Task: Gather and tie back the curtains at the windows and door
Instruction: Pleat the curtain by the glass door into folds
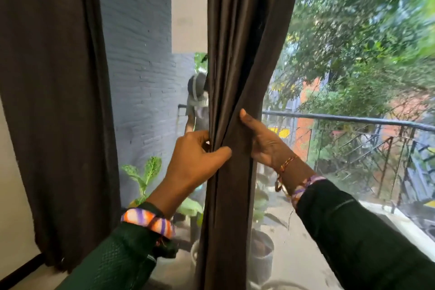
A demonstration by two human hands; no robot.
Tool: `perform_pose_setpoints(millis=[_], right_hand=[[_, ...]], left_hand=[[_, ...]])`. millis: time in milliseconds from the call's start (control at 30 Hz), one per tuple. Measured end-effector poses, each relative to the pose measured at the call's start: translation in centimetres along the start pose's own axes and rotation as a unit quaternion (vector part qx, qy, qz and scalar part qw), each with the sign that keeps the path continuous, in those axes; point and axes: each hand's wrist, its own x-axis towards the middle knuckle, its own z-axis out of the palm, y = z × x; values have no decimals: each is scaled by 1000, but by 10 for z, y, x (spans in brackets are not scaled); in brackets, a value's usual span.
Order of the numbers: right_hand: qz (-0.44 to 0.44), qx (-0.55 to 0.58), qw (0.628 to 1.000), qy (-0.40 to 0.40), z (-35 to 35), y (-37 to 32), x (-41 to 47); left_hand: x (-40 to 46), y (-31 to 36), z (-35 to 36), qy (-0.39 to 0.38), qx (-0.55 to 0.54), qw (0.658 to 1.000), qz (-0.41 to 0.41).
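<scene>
The left hand (200, 155) and right hand (261, 141) clasp the bunched dark brown fabric curtain (233, 77) mid-window, so gathering seems underway; next likely comes wrapping a tie, none visible.

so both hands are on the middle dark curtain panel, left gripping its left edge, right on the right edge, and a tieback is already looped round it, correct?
No tieback is on it. The head view shows the left hand gripping the middle curtain panel at its left edge and the right hand on the right edge, gathering the folds, with nothing looped round them.
</scene>
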Motion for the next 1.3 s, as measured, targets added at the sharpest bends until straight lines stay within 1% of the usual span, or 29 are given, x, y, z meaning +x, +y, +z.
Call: perform_pose_setpoints(millis=[67,100,167,233,300,367,433,533,700,800,867,933,1000,1067,1133,1167,1233,1300], right_hand=[[-9,10,1000,-17,0,-13,6],[-13,0,1000,-28,1,-20,9],[-23,-32,999,-26,4,-29,9],[-38,-44,998,-38,5,-35,12],[-41,-41,996,-66,2,-38,15],[-42,-4,995,-95,-4,-45,22],[-39,49,991,-115,-12,-56,28],[-55,87,980,-169,-12,-81,38],[-58,64,978,-191,-15,-109,58],[-50,56,978,-195,-20,-116,64],[-43,61,980,-186,-24,-118,67],[-48,38,984,-167,-28,-122,67],[-55,-11,988,-143,-29,-127,64],[-68,-31,988,-135,-31,-132,59],[-84,-45,985,-147,-33,-138,53],[-90,-48,983,-154,-34,-140,50],[-95,-39,980,-172,-39,-144,44],[-89,-17,978,-186,-44,-146,40]], left_hand=[[16,20,2,41,26,998,35],[27,32,3,67,33,996,56],[46,57,10,113,60,988,88],[64,79,17,140,104,981,80],[79,91,19,149,120,980,61],[88,93,17,142,94,982,80],[93,93,18,118,63,986,95],[95,97,21,81,7,993,83],[103,114,28,49,-74,996,30],[104,121,32,61,-93,994,15],[102,125,34,81,-50,995,33],[100,129,38,117,62,988,76],[99,128,40,148,147,972,111],[99,127,44,156,160,967,120],[98,127,49,153,125,972,126],[96,127,51,146,88,978,121],[93,133,54,122,-41,988,84],[89,139,52,84,-180,980,32]])
